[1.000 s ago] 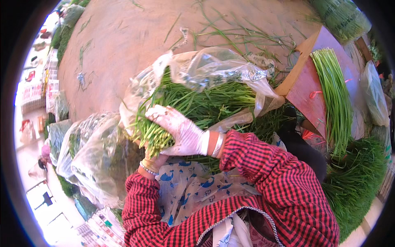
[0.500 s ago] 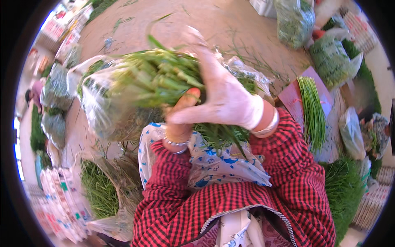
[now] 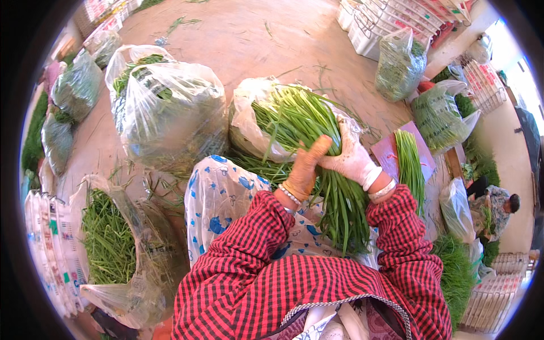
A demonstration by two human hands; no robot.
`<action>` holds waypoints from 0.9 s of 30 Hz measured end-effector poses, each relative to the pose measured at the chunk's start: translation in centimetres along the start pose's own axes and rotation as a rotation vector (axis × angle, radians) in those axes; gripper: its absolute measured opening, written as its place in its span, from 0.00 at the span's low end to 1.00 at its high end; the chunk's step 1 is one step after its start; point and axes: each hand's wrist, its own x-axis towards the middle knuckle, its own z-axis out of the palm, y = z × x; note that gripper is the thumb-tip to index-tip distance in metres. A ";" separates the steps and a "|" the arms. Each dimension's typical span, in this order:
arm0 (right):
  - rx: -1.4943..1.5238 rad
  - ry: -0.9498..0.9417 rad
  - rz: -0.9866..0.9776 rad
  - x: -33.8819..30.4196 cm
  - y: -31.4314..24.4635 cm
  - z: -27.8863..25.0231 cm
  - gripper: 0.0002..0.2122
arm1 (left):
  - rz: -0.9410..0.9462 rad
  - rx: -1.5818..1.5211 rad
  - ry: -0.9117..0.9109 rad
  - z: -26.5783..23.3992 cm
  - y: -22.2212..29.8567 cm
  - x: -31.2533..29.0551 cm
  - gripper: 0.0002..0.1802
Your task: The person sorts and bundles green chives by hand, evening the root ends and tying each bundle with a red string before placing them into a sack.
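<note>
My left hand (image 3: pixel 306 169), bare with a beaded bracelet at the wrist, and my right hand (image 3: pixel 350 156), in a pale glove, are closed around a bunch of chives (image 3: pixel 343 211). Long green leaves droop from under my hands onto my lap. On the far side the stalks fan out to the left over an open white plastic bag (image 3: pixel 245 120); where the bunch ends and the bag's contents begin, I cannot tell. Over my knees lies a clear plastic sheet with blue prints (image 3: pixel 218 218).
Left of the white bag stands a full plastic bag of greens (image 3: pixel 175 116); another open bag (image 3: pixel 148 249) is nearer. To the right, a tied chive bundle (image 3: pixel 409 164) lies on a pink board (image 3: pixel 385 150). White crates (image 3: pixel 368 37) stand far right. A person (image 3: pixel 494 209) sits at the right.
Both hands have moved right and nearer to me with the bunch. Its stalks pointed left over the big bag; now its leaves hang toward my lap. My view has shifted too.
</note>
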 end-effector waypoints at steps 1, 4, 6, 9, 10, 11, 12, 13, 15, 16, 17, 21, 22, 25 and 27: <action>-0.070 -0.019 0.054 -0.1 -0.2 -1.1 0.62 | -0.006 0.082 0.000 0.4 -1.6 -0.1 0.26; -0.230 -0.075 0.085 -1.5 2.3 -1.7 0.63 | -0.272 -0.217 0.056 0.5 -4.4 1.2 0.20; -0.039 -0.078 0.116 -3.4 4.6 -2.0 0.64 | -0.344 -0.459 0.154 0.5 -6.4 2.4 0.17; 0.094 -0.029 0.326 -6.6 9.0 -2.7 0.55 | -0.483 -0.564 0.135 1.0 -11.3 1.9 0.16; 0.057 -0.014 0.294 -7.6 12.0 -2.7 0.50 | -0.533 -0.596 0.146 0.9 -13.1 1.6 0.17; 0.074 -0.054 0.377 -8.2 12.3 -3.5 0.48 | -0.586 -0.591 0.190 0.5 -15.6 1.1 0.18; 0.073 -0.154 0.491 -8.5 13.1 -3.6 0.47 | -0.691 -0.587 0.224 0.2 -16.2 0.1 0.19; 0.071 -0.260 0.600 -8.3 14.1 -3.8 0.46 | -0.792 -0.586 0.261 -0.2 -16.6 -0.9 0.20; -0.139 -0.410 0.774 -7.3 13.2 -5.0 0.46 | -0.987 -0.630 0.153 -1.3 -19.5 -2.3 0.30; 0.059 -0.514 0.865 -6.7 14.6 -4.7 0.49 | -0.987 -0.609 0.157 -2.0 -20.8 -3.2 0.32; 0.263 -0.586 0.969 -6.9 16.2 -5.3 0.53 | -1.011 -0.591 0.142 -1.7 -21.6 -3.9 0.34; -0.164 -0.923 1.124 -2.8 24.7 -0.4 0.65 | -1.102 -0.716 0.118 -5.9 -23.8 -4.7 0.36; -0.183 -0.888 1.149 -2.6 27.0 1.1 0.65 | -1.140 -0.657 0.205 -6.2 -23.7 -4.3 0.32; -0.307 -1.002 1.192 0.7 29.2 3.3 0.56 | -1.368 -0.532 0.217 -6.9 -22.6 -1.7 0.26; -0.259 -1.055 1.146 2.0 29.7 3.6 0.50 | -1.331 -0.609 0.277 -7.1 -23.5 -1.4 0.19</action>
